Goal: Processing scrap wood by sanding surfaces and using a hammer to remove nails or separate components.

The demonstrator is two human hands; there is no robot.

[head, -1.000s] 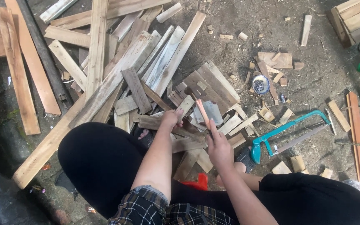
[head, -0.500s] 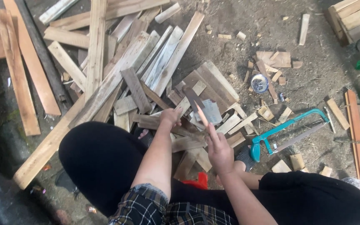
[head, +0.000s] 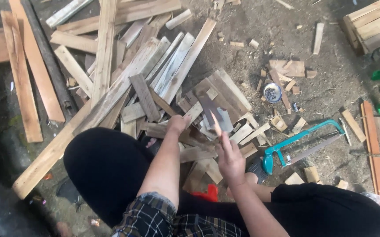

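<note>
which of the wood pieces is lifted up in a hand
The short grey flat wood piece raised by the right hand; the other boards lie on the ground, and the left hand rests on the pile.

head cam | looks steeply down from above | close over lap, both hands | far: scrap wood pile (head: 155,83) on dirt ground

Hands (head: 179,124) amid scattered wood offcuts (head: 225,90)
</note>
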